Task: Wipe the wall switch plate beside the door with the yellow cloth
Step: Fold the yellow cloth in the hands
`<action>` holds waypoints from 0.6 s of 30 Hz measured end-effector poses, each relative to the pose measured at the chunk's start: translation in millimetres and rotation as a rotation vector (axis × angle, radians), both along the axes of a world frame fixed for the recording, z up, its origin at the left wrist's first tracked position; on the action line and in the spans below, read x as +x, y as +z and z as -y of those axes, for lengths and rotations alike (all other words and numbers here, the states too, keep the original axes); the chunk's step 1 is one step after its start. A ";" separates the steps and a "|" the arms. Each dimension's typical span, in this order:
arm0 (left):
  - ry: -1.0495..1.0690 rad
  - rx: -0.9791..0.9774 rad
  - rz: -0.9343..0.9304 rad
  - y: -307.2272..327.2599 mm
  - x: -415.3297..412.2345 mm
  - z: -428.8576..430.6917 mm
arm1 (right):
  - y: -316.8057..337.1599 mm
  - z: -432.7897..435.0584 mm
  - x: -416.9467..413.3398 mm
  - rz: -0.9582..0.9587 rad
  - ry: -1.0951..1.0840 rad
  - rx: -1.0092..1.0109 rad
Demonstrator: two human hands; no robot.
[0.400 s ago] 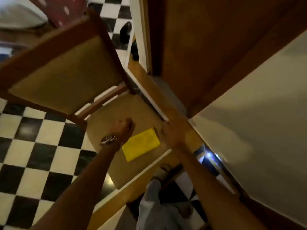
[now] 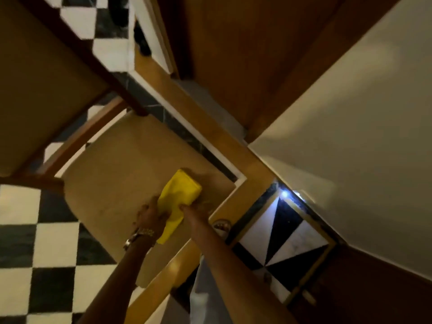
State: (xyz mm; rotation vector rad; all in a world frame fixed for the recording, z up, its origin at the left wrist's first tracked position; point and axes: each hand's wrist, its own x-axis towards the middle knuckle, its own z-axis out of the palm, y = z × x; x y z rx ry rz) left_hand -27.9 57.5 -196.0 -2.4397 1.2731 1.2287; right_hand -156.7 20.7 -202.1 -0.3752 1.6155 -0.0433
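The yellow cloth (image 2: 178,199) is crumpled and lifted off the tan seat of a wooden chair (image 2: 121,174). My left hand (image 2: 150,216), with a watch on its wrist, grips the cloth's lower left side. My right hand (image 2: 195,210) pinches its right edge. Both hands are over the front right part of the seat. The brown wooden door (image 2: 233,54) stands at the top centre, and the pale wall (image 2: 350,136) runs beside it on the right. No switch plate is in view.
The chair's padded back (image 2: 42,78) fills the upper left. Black and white checkered floor (image 2: 46,253) lies left and below. A tan threshold strip (image 2: 210,127) runs along the doorway. My feet and light trousers (image 2: 205,288) show at the bottom.
Both hands closed on the yellow cloth, which lay flat on the seat, and picked it up crumpled. The view has moved closer to the chair.
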 end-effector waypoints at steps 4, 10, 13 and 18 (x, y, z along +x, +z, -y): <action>0.229 0.059 -0.359 48.8 -37.0 15.4 | 52.8 20.7 -44.2 0.074 -0.177 -0.086; -0.142 0.085 -0.706 169.1 -182.8 93.5 | 181.6 42.0 -206.8 -0.134 -0.470 -0.433; -0.480 -0.066 -0.681 231.8 -277.5 114.7 | 265.4 20.0 -295.0 -0.385 -0.656 -0.622; -0.914 -0.759 -0.747 417.3 -399.6 133.9 | 387.7 -49.4 -387.1 -0.834 -0.988 -0.948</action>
